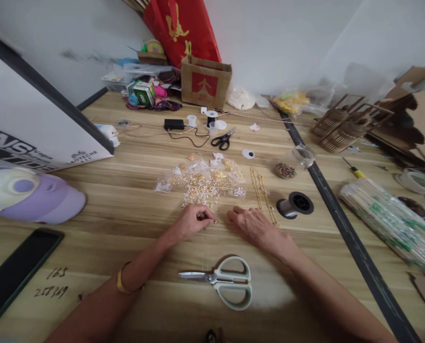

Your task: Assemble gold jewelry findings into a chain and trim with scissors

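Observation:
My left hand (194,222) is closed in a pinch, with a tiny shiny bead (216,221) at its fingertips. My right hand (251,226) rests on the wood a little to the right, fingers curled and pressed together; what they hold, if anything, is hidden. Just beyond my left hand lies a loose pile of gold and clear beads (200,189). A gold chain (258,190) runs up the table beside my right hand. Faint clear thread (206,252) seems to trail below my left hand. Pale-handled scissors (230,281) lie partly open nearer to me.
Small plastic bags of findings (198,166) ring the pile. A wire spool (294,205) and a jar of mixed beads (287,169) stand at right. Black scissors (224,139) lie farther back. A phone (17,276) and a purple-white object (37,195) are at left.

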Motion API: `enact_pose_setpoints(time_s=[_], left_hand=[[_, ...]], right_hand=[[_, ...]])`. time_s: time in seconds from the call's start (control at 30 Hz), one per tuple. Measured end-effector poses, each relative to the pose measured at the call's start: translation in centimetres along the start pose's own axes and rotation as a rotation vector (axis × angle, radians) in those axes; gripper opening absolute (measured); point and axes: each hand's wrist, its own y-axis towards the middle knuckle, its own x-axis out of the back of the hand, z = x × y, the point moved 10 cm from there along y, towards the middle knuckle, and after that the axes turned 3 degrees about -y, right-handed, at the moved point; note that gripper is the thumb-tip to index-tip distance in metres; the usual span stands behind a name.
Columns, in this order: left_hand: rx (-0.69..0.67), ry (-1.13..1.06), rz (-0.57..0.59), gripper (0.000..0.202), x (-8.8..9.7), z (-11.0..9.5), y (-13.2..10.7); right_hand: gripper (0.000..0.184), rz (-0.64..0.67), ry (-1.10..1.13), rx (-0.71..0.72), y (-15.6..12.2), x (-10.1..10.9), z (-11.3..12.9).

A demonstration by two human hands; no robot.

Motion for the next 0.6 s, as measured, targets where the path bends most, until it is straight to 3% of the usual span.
enact_pose_setpoints(time_s=[0.6], left_hand=[[-0.005,0.046,-0.012,0.013,0.15,-0.68,-0.08]], right_hand=[[0.015,-0.049,0.108,0.051,0.28,-0.62,0.69]])
